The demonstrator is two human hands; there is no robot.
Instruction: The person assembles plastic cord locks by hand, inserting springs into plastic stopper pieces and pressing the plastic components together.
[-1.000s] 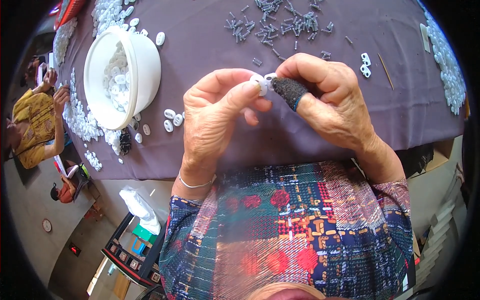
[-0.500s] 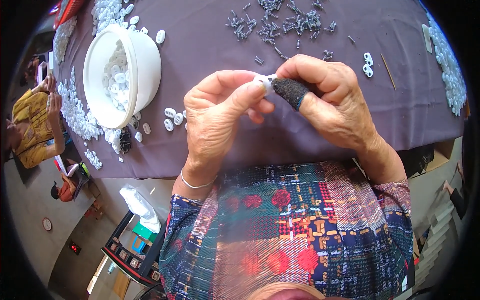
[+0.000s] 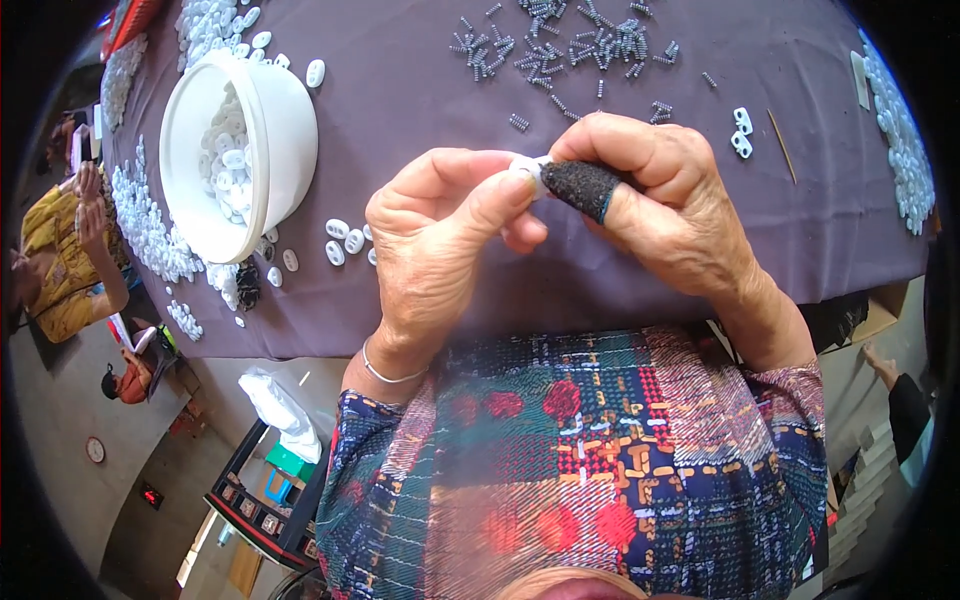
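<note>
Above the cloth-covered table, my two hands meet at a small white plastic cord lock, mostly hidden by fingertips. My left hand pinches its left side between thumb and forefinger. Closed on its right side is my right hand, whose thumb wears a black fabric cover and presses against the piece. Beyond the hands lie many small metal springs. Several loose white oval pieces with two holes rest left of my left hand. Two white holed parts sit to the right of my right hand.
A white plastic tub stands tilted at left, with oval pieces inside and heaps of white pieces around it. At right are a thin wooden stick and a translucent pile along the edge. Another person works at far left.
Both hands keep hold of the cord lock, with only a slight shift of the fingers. The view has moved a little. At the far right, a person's arm shows further in.
</note>
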